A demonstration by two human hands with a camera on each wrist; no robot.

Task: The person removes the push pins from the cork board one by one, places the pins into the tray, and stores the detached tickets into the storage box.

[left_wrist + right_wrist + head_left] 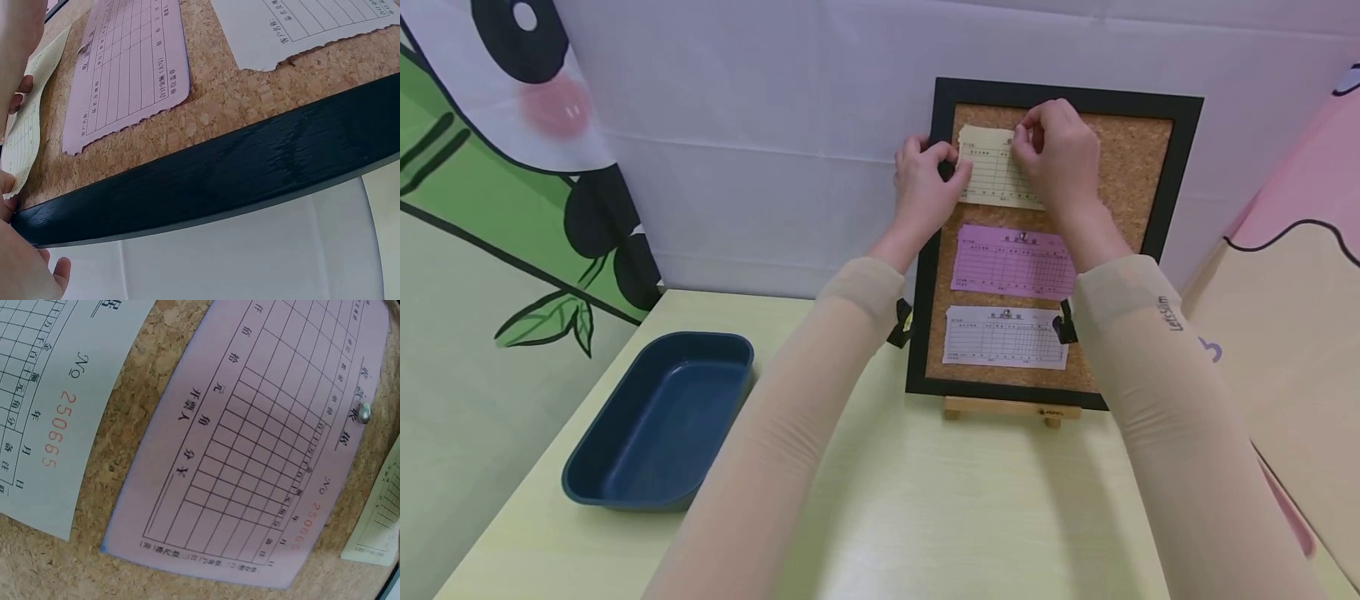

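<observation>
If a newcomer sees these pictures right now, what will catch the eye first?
Probably the pink slip, vivid on the cork board, between a yellow slip above and a white slip below. Next, the left hand at the yellow slip's left edge and the right hand near its top. A dark blue tray stands left of the board.

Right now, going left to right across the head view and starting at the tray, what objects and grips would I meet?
Blue tray → left grip → yellow slip → right grip.
</observation>
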